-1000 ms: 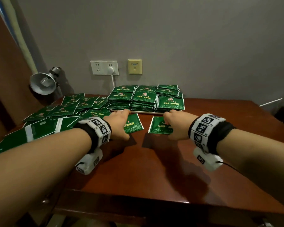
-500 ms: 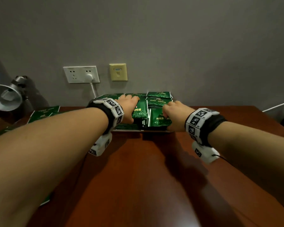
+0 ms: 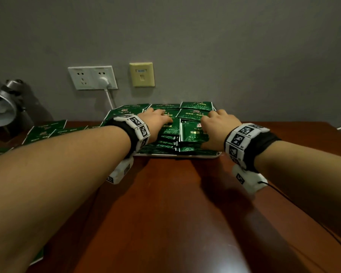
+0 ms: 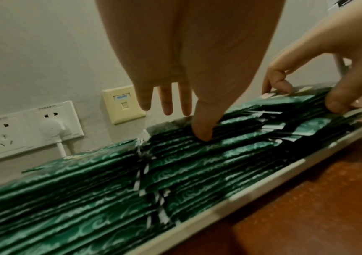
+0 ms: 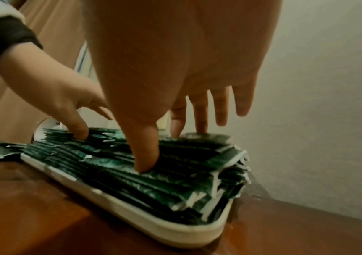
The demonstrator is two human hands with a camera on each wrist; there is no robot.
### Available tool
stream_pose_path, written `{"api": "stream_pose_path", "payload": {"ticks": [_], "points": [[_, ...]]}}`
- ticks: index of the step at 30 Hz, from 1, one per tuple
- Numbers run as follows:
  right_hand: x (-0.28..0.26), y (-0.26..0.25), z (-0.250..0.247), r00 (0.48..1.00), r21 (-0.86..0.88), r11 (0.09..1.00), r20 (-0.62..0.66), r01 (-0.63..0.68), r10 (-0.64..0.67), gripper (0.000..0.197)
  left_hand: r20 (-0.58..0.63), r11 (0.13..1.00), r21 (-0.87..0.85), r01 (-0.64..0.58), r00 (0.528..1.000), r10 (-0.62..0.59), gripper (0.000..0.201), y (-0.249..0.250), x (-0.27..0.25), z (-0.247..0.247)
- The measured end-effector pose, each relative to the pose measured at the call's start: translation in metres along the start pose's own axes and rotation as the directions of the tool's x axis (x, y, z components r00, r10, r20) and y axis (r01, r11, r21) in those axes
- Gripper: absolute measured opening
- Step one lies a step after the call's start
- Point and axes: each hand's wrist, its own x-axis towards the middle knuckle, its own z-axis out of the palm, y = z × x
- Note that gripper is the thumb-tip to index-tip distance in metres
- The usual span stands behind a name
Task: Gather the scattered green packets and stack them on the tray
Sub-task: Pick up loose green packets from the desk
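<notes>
Both hands, left and right, now setting two packets, off tabletop a second ago, onto stacks on tray, frame centre; fingers spread, pressing down. Scattered packets remaining, left edge.

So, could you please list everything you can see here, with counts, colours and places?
stacked packets: many, green, piled on the tray
tray: one, white, at the table's far edge by the wall
loose packets: several, green, on the table left of the tray
table: one, reddish-brown wood
double socket: one, white, on the wall, a white plug in it
data port: one, cream, right of the socket
lamp: one, silver, far left
left hand: thumb on the stacked packets
right hand: thumb on the stacked packets
</notes>
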Motion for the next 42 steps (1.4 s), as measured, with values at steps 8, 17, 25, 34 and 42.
{"api": "stream_pose_path", "payload": {"ticks": [8,17,25,34,42], "points": [[-0.009,-0.009,0.004,1.000,-0.007,1.000,-0.012,-0.021,0.021,0.085,0.005,0.999,0.029,-0.014,1.000,0.014,0.099,0.014,-0.009,0.010],[-0.004,-0.022,0.015,0.992,0.026,1.000,-0.122,0.002,0.001,0.062,-0.124,1.000,0.024,0.014,0.992,-0.011,0.086,0.018,-0.006,0.021],[-0.005,-0.026,0.019,0.991,0.027,1.000,-0.135,0.006,-0.002,0.073,-0.138,1.000,0.018,0.004,0.990,-0.001,0.086,0.020,-0.011,0.026],[-0.030,-0.066,-0.013,0.978,0.038,0.997,-0.200,0.062,-0.053,0.074,-0.098,0.998,-0.023,0.064,0.993,-0.066,0.097,0.014,-0.067,0.008],[-0.073,-0.176,-0.038,0.931,0.053,0.930,-0.050,0.365,-0.362,0.063,0.197,0.967,0.009,0.255,0.948,-0.252,0.082,-0.058,-0.206,0.013]]}}
